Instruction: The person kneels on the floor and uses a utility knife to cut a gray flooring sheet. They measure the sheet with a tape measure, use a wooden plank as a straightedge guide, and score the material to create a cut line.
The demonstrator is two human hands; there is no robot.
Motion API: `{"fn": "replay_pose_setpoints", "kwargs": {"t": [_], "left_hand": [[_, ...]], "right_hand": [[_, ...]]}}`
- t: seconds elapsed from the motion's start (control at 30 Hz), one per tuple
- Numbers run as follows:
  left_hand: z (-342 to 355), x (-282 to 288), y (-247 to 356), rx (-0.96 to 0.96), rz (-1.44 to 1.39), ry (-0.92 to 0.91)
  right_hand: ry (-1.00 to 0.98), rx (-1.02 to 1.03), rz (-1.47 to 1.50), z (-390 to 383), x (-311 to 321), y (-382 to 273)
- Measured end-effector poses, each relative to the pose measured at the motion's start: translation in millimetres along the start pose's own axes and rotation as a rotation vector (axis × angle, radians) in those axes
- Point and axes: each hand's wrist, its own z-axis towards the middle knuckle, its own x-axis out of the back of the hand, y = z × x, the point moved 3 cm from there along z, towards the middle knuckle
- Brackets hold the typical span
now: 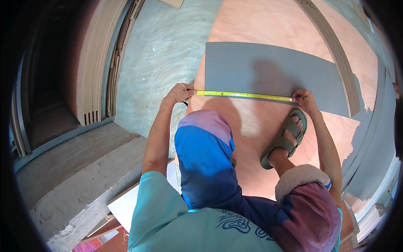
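A yellow tape measure (243, 95) is stretched straight between my hands, along the near edge of a dark grey rectangular sheet (235, 65). My left hand (180, 93) is closed around one end of it, just left of the sheet; a bit of black and yellow shows under the fingers. At the other end, my right hand (306, 101) pinches the blade's tip over the grey sheet. The sheet lies on a large pinkish plywood board (252, 21). Shadows fall across both.
My sandalled foot (287, 136) stands on the plywood near my right hand. A long wooden strip (336, 46) crosses the sheet's right end. Stacked panels (94, 63) stand at the left above a concrete step (92, 164). Torn grey sheeting (369, 151) lies at the right.
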Motion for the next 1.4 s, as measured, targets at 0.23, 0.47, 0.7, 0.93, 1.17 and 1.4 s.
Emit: {"fn": "replay_pose_setpoints", "kwargs": {"t": [0.23, 0.47, 0.7, 0.93, 1.17, 1.4], "left_hand": [[2, 3, 32, 0.13, 0.28, 0.002], [0, 7, 53, 0.085, 0.346, 0.055], [35, 49, 44, -0.14, 0.297, 0.256], [104, 95, 74, -0.087, 0.145, 0.125], [163, 93, 97, -0.161, 0.145, -0.036], [159, 102, 92, -0.131, 0.038, -0.126]], "right_hand": [[0.047, 0.029, -0.004, -5, 1, -3], [-0.008, 0.088, 0.068, 5, 4, 22], [0.128, 0.246, -0.016, 62, 35, -18], [0.133, 0.187, 0.044, 124, 66, -26], [0.095, 0.032, 0.11, 152, 72, -4], [0.02, 0.021, 0.263, 149, 70, -13]]}}
